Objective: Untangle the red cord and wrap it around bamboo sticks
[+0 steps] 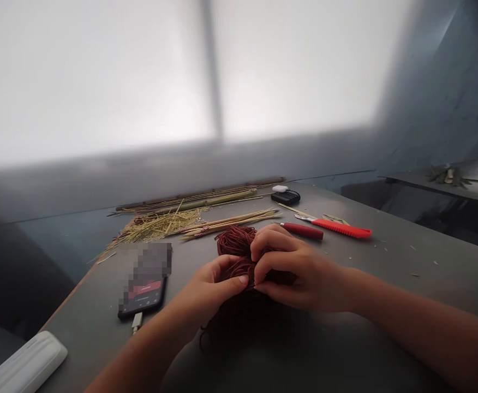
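Note:
A tangled bundle of dark red yarn (234,243) lies on the grey table (345,338) in the middle of the view. My left hand (210,286) pinches strands at the bundle's near side between thumb and fingers. My right hand (292,270) curls over the bundle from the right, its fingers closed on the yarn. More yarn trails down beneath both hands, partly hidden by them.
A phone (144,284) with a cable lies left of my hands. Thin bamboo sticks (226,221) and straw shavings (161,225) sit at the back. A red-handled tool (304,231), a red cutter (339,228), a small black box (286,196) and a white object (22,365) are also there.

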`<state>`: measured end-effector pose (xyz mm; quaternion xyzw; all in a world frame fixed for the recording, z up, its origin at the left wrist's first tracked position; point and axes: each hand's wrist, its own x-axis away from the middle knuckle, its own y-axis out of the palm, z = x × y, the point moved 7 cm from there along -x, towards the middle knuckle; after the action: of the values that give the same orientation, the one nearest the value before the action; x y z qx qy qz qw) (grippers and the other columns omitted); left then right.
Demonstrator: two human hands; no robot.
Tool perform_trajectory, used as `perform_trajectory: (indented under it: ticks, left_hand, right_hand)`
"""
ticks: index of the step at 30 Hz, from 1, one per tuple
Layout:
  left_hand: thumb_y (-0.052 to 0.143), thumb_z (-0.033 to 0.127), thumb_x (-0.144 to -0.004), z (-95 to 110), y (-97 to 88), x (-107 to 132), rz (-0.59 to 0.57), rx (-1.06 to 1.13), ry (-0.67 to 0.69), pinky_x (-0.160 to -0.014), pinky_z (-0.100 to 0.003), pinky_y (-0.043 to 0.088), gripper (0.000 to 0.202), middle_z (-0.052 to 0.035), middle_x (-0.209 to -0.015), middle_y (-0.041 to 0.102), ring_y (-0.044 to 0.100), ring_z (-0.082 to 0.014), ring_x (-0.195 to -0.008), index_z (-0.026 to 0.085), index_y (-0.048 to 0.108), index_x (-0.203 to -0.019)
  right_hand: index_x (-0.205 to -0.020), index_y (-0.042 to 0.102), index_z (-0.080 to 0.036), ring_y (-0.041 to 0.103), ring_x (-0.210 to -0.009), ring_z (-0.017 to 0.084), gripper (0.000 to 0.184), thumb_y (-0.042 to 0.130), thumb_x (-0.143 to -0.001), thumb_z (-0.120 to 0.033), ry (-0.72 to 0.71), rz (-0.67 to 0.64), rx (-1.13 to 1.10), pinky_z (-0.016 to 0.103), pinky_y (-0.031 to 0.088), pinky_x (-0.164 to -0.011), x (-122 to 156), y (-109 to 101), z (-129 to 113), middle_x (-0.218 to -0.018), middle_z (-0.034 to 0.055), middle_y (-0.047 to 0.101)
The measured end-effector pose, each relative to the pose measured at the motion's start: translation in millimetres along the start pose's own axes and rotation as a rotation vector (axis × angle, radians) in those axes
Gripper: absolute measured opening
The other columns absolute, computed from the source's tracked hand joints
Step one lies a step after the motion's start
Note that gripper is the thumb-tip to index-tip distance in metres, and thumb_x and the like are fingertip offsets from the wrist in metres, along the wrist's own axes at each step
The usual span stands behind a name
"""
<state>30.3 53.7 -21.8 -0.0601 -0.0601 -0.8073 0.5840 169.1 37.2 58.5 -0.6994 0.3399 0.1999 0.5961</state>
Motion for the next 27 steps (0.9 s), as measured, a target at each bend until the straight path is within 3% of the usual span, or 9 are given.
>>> perform_trajectory:
  ticks: [6, 9, 12, 14, 18, 21, 23, 25, 27]
  left_hand:
    - [0.072, 0.03, -0.075, 2.3, 3.4, -2.9, -0.015, -0.161, 0.112, -0.098, -0.038, 0.046, 0.041, -0.0089, -0.115, 0.071, 0.064, -0.027, -0.111, 0.019, 0.059, -0.112]
    - [0.063, 0.028, -0.08, 9.8, 4.3, 0.0, 0.027, -0.357, 0.193, -0.092, -0.037, 0.047, 0.027, -0.0087, -0.11, 0.071, 0.065, -0.0254, -0.103, 0.017, 0.061, -0.106]
    - [0.056, 0.024, -0.082, 15.6, 7.0, 2.5, 0.054, -0.512, 0.245, -0.087, -0.035, 0.047, 0.016, -0.0073, -0.099, 0.072, 0.064, -0.0241, -0.094, 0.017, 0.063, -0.095]
    - [0.054, 0.023, -0.082, 16.4, 9.7, 3.3, 0.045, -0.555, 0.251, -0.083, -0.034, 0.047, 0.014, -0.0068, -0.094, 0.072, 0.063, -0.0237, -0.09, 0.017, 0.064, -0.09]
    - [0.054, 0.024, -0.083, 17.6, 11.2, 7.8, 0.022, -0.543, 0.233, -0.084, -0.032, 0.047, 0.016, -0.0058, -0.096, 0.072, 0.063, -0.023, -0.093, 0.018, 0.066, -0.093]
    - [0.063, 0.034, -0.082, 21.9, 7.5, 13.4, -0.066, -0.435, 0.177, -0.087, -0.032, 0.047, 0.028, -0.0059, -0.107, 0.071, 0.063, -0.0242, -0.101, 0.02, 0.065, -0.106]
    - [0.061, 0.048, -0.085, 31.3, -3.0, 15.1, -0.111, -0.358, 0.179, -0.086, -0.034, 0.049, 0.042, -0.0077, -0.115, 0.07, 0.064, -0.0255, -0.104, 0.021, 0.062, -0.118]
    - [0.044, 0.058, -0.09, 45.6, -28.0, 12.5, -0.015, -0.46, 0.251, -0.088, -0.037, 0.05, 0.052, -0.0117, -0.121, 0.068, 0.064, -0.0273, -0.105, 0.019, 0.062, -0.119]
    - [0.04, 0.059, -0.089, 54.3, -72.9, 8.6, 0.345, -0.908, 0.203, -0.095, -0.038, 0.049, 0.051, -0.0105, -0.123, 0.067, 0.062, -0.0283, -0.113, 0.021, 0.062, -0.116]
  right_hand:
    - [-0.085, 0.066, -0.019, 0.057, -0.088, 0.014, 0.005, 0.07, -0.087, -0.017, 0.109, 0.012, -0.365, 0.029, 0.051, -0.08, 0.5, -3.0, 1.1, -0.095, 0.004, 0.056]
    - [-0.086, 0.061, -0.021, 0.058, -0.085, 0.014, 0.008, 0.064, -0.093, -0.025, 0.181, 0.155, -0.575, 0.026, 0.051, -0.073, 1.5, -10.9, 10.8, -0.091, 0.0033, 0.06]
    - [-0.085, 0.059, -0.021, 0.059, -0.076, 0.012, 0.015, 0.064, -0.093, -0.032, 0.352, 0.345, -0.611, 0.024, 0.051, -0.067, 5.2, -20.7, 30.9, -0.086, 0.0015, 0.063]
    - [-0.082, 0.059, -0.021, 0.058, -0.068, 0.012, 0.021, 0.068, -0.089, -0.038, 0.514, 0.342, -0.539, 0.024, 0.05, -0.061, 6.9, -22.5, 45.8, -0.077, 0.0007, 0.063]
    - [-0.079, 0.064, -0.019, 0.061, -0.062, 0.017, 0.026, 0.07, -0.081, -0.044, 0.799, 0.156, -0.222, 0.028, 0.049, -0.056, 12.2, -37.3, 80.2, -0.068, 0.0025, 0.066]
    - [-0.091, 0.071, -0.017, 0.069, -0.082, 0.027, 0.025, 0.06, -0.086, -0.039, 0.965, 0.349, 0.361, 0.039, 0.053, -0.079, 28.8, -92.4, 105.9, -0.087, 0.0104, 0.074]
    - [-0.122, 0.065, -0.009, 0.062, -0.117, 0.038, 0.044, 0.05, -0.092, -0.037, 1.088, 0.381, 0.657, 0.047, 0.045, -0.099, 43.1, -118.9, 120.3, -0.123, 0.022, 0.067]
    - [-0.145, 0.043, 0.003, 0.041, -0.137, 0.05, 0.074, 0.043, -0.095, -0.051, 1.202, 0.246, 0.713, 0.052, 0.039, -0.105, 55.3, -123.1, 140.0, -0.156, 0.033, 0.029]
    - [-0.145, 0.042, 0.007, 0.032, -0.14, 0.055, 0.083, 0.054, -0.089, -0.053, 1.235, 0.179, 0.705, 0.056, 0.037, -0.108, 62.3, -117.5, 152.7, -0.159, 0.0379, 0.013]
